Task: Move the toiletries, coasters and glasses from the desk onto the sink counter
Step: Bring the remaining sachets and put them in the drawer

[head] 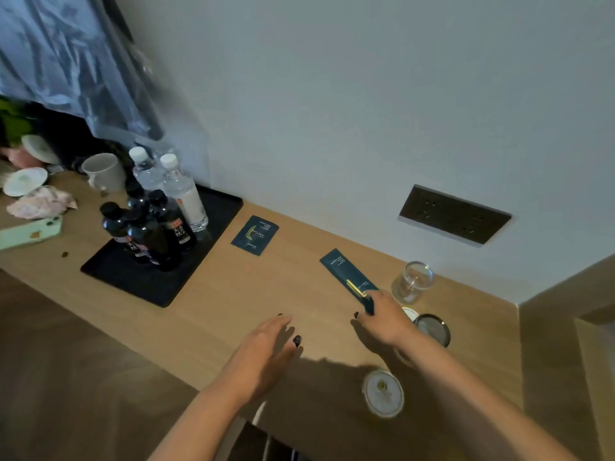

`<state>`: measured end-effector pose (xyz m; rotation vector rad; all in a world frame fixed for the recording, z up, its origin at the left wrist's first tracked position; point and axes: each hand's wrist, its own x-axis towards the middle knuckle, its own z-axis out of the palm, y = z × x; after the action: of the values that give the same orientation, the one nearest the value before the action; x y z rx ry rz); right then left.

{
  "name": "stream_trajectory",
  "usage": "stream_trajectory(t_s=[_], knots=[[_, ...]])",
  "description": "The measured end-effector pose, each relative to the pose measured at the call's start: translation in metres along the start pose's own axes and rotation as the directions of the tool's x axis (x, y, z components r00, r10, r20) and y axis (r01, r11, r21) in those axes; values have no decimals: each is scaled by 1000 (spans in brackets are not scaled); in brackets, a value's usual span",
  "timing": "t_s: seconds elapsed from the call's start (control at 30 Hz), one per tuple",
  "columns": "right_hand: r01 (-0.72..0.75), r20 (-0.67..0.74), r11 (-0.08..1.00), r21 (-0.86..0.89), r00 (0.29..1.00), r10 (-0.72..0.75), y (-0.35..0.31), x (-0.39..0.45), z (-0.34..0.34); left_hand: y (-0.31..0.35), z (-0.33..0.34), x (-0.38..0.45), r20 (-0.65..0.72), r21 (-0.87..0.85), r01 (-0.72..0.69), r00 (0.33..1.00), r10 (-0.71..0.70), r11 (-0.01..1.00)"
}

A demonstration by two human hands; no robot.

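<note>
A long dark blue toiletry packet (346, 274) lies on the wooden desk (233, 294); my right hand (386, 322) pinches its near end. A square dark blue toiletry packet (255, 235) lies flat further left. A clear glass (412, 281) stands upright just right of the long packet. A second glass (432, 329) stands behind my right wrist, partly hidden. One round white coaster (382, 393) lies near the desk's front edge under my right forearm; another coaster (410, 314) peeks out beside my hand. My left hand (266, 354) hovers open over the desk, palm down.
A black tray (219, 211) holds several water and dark drink bottles (159, 214) at the left. A white mug (104, 171), seashells (40, 201) and a mint-green phone (30, 232) sit further left. A dark socket panel (454, 214) is on the wall.
</note>
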<state>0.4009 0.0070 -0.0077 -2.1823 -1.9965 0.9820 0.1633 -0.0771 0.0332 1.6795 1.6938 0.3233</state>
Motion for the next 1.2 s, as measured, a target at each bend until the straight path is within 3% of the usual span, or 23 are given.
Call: stream_trajectory(t_s=[0.27, 0.63, 0.9, 1.0, 1.1, 1.2], knots=[[-84, -12, 989, -121, 996, 83, 15, 53, -5, 6, 5, 41, -26, -41, 22, 999, -23, 999], [-80, -61, 970, -228, 996, 68, 22, 71, 3, -16, -7, 60, -34, -81, 57, 998, -60, 995], [-119, -27, 993, -25, 993, 118, 10, 62, 14, -42, -19, 82, 33, -173, 107, 994, -103, 979], [-114, -96, 993, -21, 989, 111, -3, 48, 30, -59, -26, 94, 55, -118, 52, 997, -46, 992], [-161, -154, 978, 131, 971, 181, -27, 34, 37, -80, -38, 112, 87, -152, 74, 994, -61, 986], [-192, -175, 936, 295, 952, 250, -56, 25, 43, -105, -53, 134, 88, -225, 186, 982, -170, 956]])
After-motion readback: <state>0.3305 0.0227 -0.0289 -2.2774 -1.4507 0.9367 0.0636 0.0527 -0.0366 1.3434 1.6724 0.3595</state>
